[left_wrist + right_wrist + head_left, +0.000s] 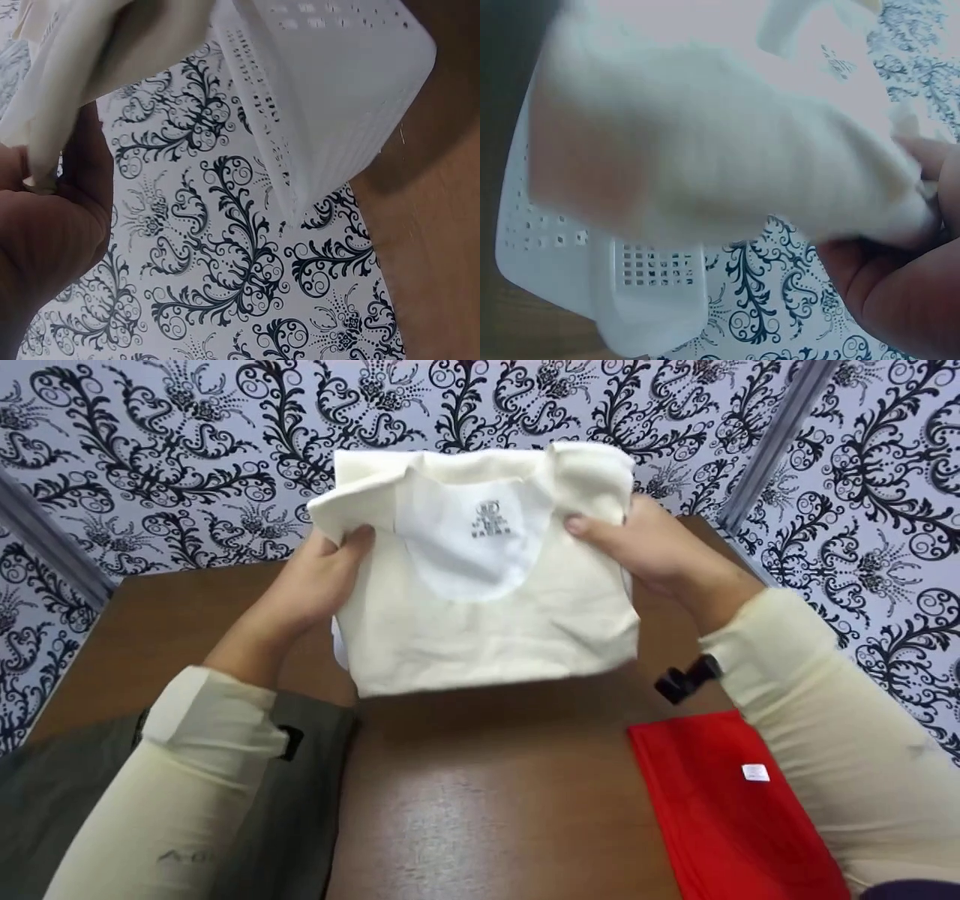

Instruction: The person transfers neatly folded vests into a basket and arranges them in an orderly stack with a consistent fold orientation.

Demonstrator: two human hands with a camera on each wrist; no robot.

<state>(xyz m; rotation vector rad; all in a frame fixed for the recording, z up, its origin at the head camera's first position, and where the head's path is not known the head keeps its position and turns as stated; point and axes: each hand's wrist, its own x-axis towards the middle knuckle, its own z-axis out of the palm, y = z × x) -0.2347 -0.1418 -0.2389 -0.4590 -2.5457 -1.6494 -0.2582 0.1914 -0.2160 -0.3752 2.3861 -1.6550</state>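
Observation:
A cream folded shirt [480, 637] is held up over the table, its neckline facing me and printed lettering showing on the white inner back. My left hand [319, 577] pinches its left side near the shoulder, thumb in front. On the opposite side my right hand [660, 547] grips it likewise, thumb on the front and fingers behind. In the left wrist view, a white perforated plastic basket [352, 97] stands beyond the cloth. The right wrist view shows the basket [540, 232] partly covered by the shirt; from the head it is almost wholly hidden.
A red folded garment [727, 810] with a small white tag lies at right on the brown wooden table [480, 780]. At left a dark grey-green garment [300, 810] is spread, partly under my left forearm. Patterned wall panels [225, 457] border the table's back and sides.

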